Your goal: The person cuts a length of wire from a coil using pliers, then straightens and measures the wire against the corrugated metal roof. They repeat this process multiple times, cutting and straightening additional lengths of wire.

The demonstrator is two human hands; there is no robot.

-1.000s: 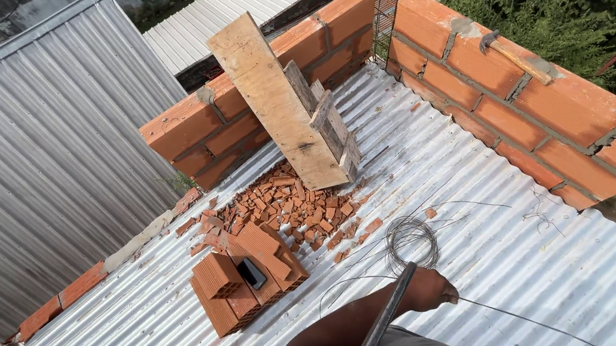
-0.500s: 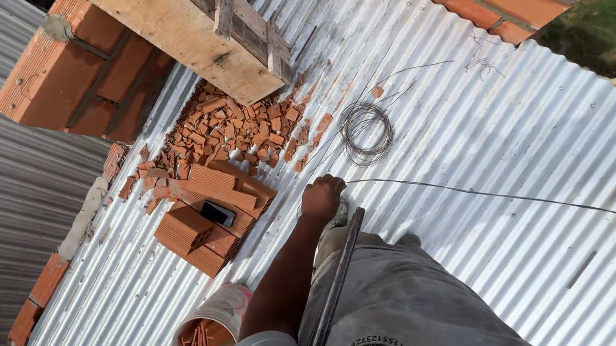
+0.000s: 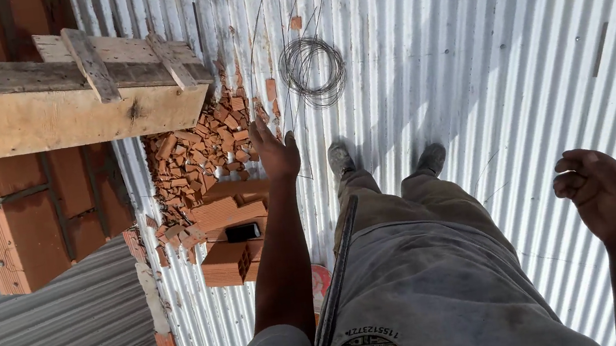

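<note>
Your left hand (image 3: 274, 154) hangs at the end of a straight arm, fingers loosely apart and holding nothing; the fingertips hover over the heap of broken brick pieces (image 3: 198, 152) and whole hollow bricks (image 3: 231, 223), without touching them as far as the view shows. A thin strand of wire (image 3: 263, 12) runs away over the corrugated metal roof (image 3: 467, 57) just beyond those fingertips, and the coil of wire (image 3: 313, 71) lies flat a little past them and toward your right side. Your right hand (image 3: 603, 186) is raised well apart from all this, fingers curled inward but gripping nothing. Judged from how things lie, the work with the wire is at an early stage: the coil is on the sheeting, not in either hand, and nothing is yet picked up or tied. A small dark object (image 3: 243, 232) sits on the stacked bricks, below the left wrist. To the outer side of the left fingers stands the brick wall (image 3: 37, 224), with a wooden board frame (image 3: 61, 102) projecting across it at height; this overhang and the loose rubble crowd the reach toward the wire. Your boots (image 3: 340, 158) stand just beside the heap.
</note>
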